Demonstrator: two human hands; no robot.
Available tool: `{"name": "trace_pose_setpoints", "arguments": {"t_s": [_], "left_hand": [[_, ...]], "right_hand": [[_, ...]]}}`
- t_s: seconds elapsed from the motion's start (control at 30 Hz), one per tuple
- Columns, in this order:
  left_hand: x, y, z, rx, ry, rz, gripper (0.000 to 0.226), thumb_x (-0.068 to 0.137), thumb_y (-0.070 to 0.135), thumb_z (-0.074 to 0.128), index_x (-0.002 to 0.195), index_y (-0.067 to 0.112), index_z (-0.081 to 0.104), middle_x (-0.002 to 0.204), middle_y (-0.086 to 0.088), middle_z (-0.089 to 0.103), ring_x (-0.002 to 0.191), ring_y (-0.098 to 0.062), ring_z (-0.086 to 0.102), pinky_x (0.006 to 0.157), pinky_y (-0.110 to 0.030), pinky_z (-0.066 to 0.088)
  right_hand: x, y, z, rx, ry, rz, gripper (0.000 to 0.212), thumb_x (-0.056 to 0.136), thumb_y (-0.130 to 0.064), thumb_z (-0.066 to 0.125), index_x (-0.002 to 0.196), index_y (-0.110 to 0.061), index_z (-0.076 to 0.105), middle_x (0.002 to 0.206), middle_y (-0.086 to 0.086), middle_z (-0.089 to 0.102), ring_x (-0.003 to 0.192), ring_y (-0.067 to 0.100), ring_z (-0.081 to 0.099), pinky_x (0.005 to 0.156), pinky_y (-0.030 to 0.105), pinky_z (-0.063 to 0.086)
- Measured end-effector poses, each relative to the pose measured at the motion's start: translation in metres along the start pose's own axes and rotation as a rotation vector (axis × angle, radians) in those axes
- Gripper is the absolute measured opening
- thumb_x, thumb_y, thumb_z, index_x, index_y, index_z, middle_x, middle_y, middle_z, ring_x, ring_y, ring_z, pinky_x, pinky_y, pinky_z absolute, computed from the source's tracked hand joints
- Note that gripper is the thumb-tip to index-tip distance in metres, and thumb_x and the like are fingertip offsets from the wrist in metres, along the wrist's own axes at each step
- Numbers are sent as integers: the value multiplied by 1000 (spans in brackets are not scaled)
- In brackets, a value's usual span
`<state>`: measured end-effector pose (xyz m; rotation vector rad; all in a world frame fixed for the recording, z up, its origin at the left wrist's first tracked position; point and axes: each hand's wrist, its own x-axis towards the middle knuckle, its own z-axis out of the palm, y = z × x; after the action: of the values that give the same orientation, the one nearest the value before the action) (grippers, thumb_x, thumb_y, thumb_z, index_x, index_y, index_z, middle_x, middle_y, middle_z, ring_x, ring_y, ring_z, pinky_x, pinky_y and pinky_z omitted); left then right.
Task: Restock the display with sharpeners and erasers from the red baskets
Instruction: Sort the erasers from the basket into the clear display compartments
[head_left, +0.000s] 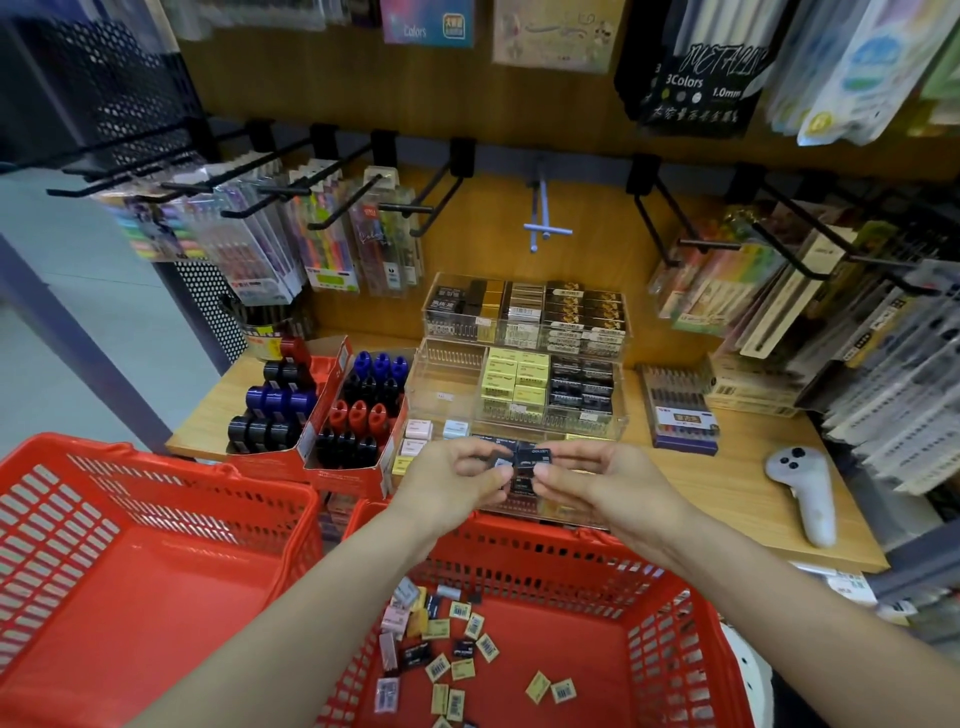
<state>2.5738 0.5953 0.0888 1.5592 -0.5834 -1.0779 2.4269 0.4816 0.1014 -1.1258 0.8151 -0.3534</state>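
Hands, left (457, 475) and right (597, 480), pinch black erasers (527, 460), label unreadable.

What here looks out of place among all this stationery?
The white handheld controller lying on the wooden shelf, right of the clear eraser trays, is the only non-stationery item. The left compartment of the middle tray is also nearly empty.

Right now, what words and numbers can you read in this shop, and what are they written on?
"METALLIC", "3Colors", "1.0mm": black pen pack hanging top right.
"Colors": pink and blue pack at the top.
Black erasers held by the left hand and right hand: print too blurred.
Loose erasers in the right red basket: barcodes only, too small.
Clear display trays: labels too small.
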Motion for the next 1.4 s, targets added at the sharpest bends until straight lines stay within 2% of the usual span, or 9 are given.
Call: {"name": "trace_pose_setpoints", "arguments": {"t_s": [0.23, 0.43, 0.8, 0.93, 1.07, 1.13, 1.2, 1.3, 1.4], "left_hand": [[-3, 9, 4, -231, -100, -54, 22, 96, 4, 57, 106, 12, 75, 116, -6, 70, 108, -14, 67, 89, -20, 54], [-7, 15, 1, 157, -20, 252, 39, 85, -1, 71, 104, 33, 71, 108, 14, 72, 100, 1, 66, 85, -18, 54], [4, 0, -12, 371, 77, 316, 25, 83, 12, 77, 96, 32, 71, 105, 19, 68, 96, -1, 64, 83, -22, 55], [30, -28, -31, 606, 176, 282, 21, 86, 11, 74, 103, 22, 68, 106, 14, 59, 95, -1, 56, 80, -3, 40], [59, -43, -33, 754, 116, 265, 29, 81, 9, 78, 106, 21, 68, 103, 11, 63, 100, -6, 60, 80, -2, 43], [73, -43, -28, 785, 105, 292, 34, 78, 11, 81, 107, 22, 67, 99, 14, 64, 99, -7, 61, 82, -6, 45], [86, -41, -23, 859, 114, 317, 34, 75, 15, 83, 104, 25, 68, 97, 15, 65, 101, -9, 59, 89, -22, 48], [96, -44, -21, 910, 127, 311, 31, 73, 20, 85, 95, 32, 68, 95, 12, 63, 96, -9, 52, 84, -24, 43], [99, -52, -25, 910, 145, 321, 30, 73, 20, 84, 84, 37, 61, 88, 11, 63, 93, -9, 47, 76, -24, 36]], "right_hand": [[-8, -3, -3, -111, 54, -126, 23, 76, -6, 78, 98, -9, 73, 90, 5, 75, 83, 24, 75, 68, 21, 58], [-14, -8, -8, -126, 27, -133, 35, 74, 2, 78, 105, -12, 72, 95, 11, 76, 84, 25, 74, 68, 21, 57], [-6, -1, -4, -277, 53, -159, 31, 74, -8, 81, 103, -12, 70, 89, 7, 74, 77, 24, 75, 71, 28, 61], [6, 6, -23, -823, 240, -215, 22, 78, -39, 78, 95, -26, 71, 87, -11, 69, 66, 4, 69, 53, 18, 52], [23, 14, -32, -1162, 215, -373, 28, 80, -46, 76, 104, -31, 72, 87, -21, 57, 71, -3, 57, 60, 5, 41], [36, 19, -28, -1249, 227, -456, 31, 81, -46, 74, 110, -33, 71, 90, -20, 57, 79, -2, 54, 74, 9, 43], [51, 24, -20, -1340, 280, -491, 34, 83, -48, 71, 115, -37, 68, 99, -17, 62, 99, 6, 56, 93, 32, 42], [71, 33, -3, -1570, 356, -446, 37, 85, -56, 64, 117, -40, 65, 109, -16, 67, 113, 13, 50, 95, 40, 28], [86, 41, 11, -1790, 337, -415, 32, 87, -57, 57, 109, -35, 68, 98, -10, 69, 109, 18, 51, 91, 45, 24]]}}
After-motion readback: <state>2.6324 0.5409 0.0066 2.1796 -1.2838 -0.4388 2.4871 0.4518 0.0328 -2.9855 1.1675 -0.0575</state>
